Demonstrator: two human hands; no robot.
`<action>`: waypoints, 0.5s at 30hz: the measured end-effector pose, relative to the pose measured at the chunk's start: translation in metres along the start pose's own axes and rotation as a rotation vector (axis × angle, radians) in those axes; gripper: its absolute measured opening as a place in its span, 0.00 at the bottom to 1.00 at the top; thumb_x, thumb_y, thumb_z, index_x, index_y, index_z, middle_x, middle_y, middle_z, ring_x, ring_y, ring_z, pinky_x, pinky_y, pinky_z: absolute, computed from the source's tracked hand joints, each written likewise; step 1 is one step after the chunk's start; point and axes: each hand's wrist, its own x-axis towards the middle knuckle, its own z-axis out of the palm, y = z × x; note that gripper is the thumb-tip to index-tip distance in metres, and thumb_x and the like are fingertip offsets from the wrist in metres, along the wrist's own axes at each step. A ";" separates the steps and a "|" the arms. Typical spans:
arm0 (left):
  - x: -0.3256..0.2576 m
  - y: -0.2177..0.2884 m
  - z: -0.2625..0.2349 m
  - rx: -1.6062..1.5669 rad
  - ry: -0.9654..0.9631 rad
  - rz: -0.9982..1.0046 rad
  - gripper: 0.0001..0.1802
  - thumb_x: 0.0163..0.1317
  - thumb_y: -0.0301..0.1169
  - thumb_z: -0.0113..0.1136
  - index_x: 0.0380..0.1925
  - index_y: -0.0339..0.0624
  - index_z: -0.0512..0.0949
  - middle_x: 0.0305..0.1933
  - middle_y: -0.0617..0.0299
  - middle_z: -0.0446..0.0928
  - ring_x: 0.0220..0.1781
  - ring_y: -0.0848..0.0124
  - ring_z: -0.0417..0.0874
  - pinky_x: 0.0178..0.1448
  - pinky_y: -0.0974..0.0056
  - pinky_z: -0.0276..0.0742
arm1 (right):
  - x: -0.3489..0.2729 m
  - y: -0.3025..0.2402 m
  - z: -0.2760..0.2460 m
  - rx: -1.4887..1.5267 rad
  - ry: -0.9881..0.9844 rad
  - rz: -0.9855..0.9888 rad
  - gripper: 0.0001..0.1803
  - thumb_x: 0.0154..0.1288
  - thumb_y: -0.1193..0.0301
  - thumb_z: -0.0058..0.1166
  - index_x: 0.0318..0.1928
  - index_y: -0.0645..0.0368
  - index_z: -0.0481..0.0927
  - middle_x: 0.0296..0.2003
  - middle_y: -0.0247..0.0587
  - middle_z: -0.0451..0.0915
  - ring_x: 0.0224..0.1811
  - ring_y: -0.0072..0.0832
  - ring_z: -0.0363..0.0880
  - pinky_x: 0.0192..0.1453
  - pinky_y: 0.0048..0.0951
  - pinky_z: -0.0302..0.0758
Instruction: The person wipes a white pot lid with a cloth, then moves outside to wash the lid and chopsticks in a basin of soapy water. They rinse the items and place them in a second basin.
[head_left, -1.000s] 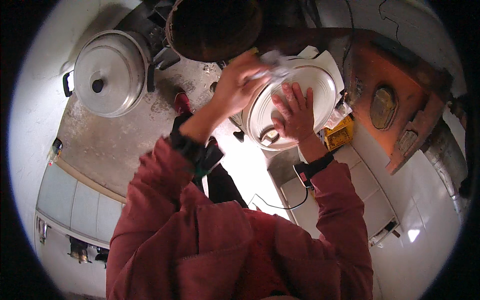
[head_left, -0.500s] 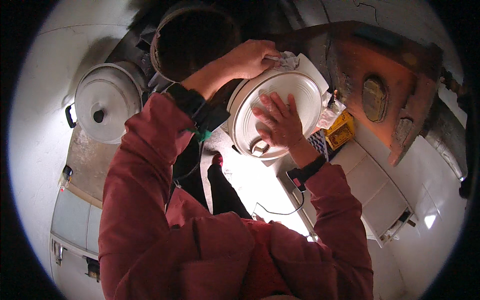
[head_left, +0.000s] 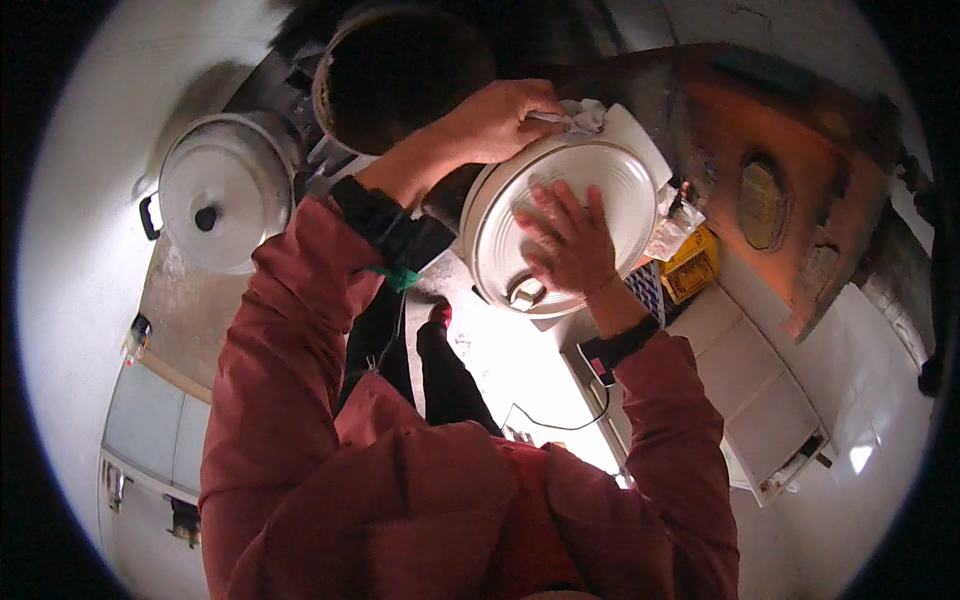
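A white rice cooker (head_left: pixel 622 190) with a round, closed lid is in front of me, slightly right of the middle. My right hand (head_left: pixel 572 245) lies flat on that lid with its fingers spread, just beyond the latch (head_left: pixel 525 294). Reaching across to the cooker's far side, my left hand (head_left: pixel 520 112) is closed on a crumpled pale cloth (head_left: pixel 585 116). The cloth is pressed against the white back edge by the lid; part of it is hidden under my fingers.
A large lidded metal pot (head_left: pixel 225 190) stands at the left. Behind my left hand is a dark, round-rimmed vessel (head_left: pixel 325 95). To the right are a worn orange-brown board-like piece (head_left: pixel 720 150), a yellow plastic basket (head_left: pixel 692 265) and a white cabinet (head_left: pixel 740 350).
The view has shifted slightly, so cooker and hands appear a little farther right. My left hand still grips the cloth at the back edge; my right hand stays on the lid.
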 end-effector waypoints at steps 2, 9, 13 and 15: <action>-0.027 0.006 0.001 -0.039 0.070 -0.052 0.08 0.62 0.23 0.60 0.40 0.33 0.79 0.38 0.54 0.76 0.39 0.60 0.79 0.46 0.62 0.75 | 0.000 -0.001 0.001 0.000 0.005 -0.007 0.28 0.69 0.46 0.39 0.67 0.35 0.70 0.74 0.33 0.57 0.77 0.35 0.50 0.77 0.59 0.37; -0.131 0.060 0.015 -0.097 0.416 -0.216 0.08 0.61 0.25 0.64 0.39 0.36 0.82 0.37 0.54 0.76 0.39 0.60 0.80 0.44 0.64 0.75 | -0.003 0.000 0.005 0.014 0.003 -0.012 0.30 0.71 0.46 0.36 0.69 0.37 0.66 0.75 0.36 0.55 0.78 0.39 0.49 0.77 0.59 0.36; -0.082 0.027 0.018 -0.108 0.363 -0.128 0.07 0.62 0.25 0.62 0.39 0.34 0.80 0.39 0.53 0.77 0.41 0.58 0.80 0.46 0.60 0.75 | -0.004 0.000 0.006 -0.012 0.006 -0.030 0.31 0.70 0.47 0.39 0.70 0.39 0.65 0.74 0.41 0.56 0.77 0.43 0.50 0.76 0.60 0.38; -0.089 0.018 0.021 -0.081 0.424 -0.058 0.07 0.62 0.23 0.61 0.39 0.34 0.79 0.40 0.54 0.77 0.42 0.60 0.80 0.47 0.61 0.75 | -0.003 -0.001 0.006 -0.014 0.021 -0.046 0.32 0.68 0.48 0.42 0.70 0.41 0.65 0.74 0.42 0.55 0.77 0.45 0.50 0.76 0.61 0.39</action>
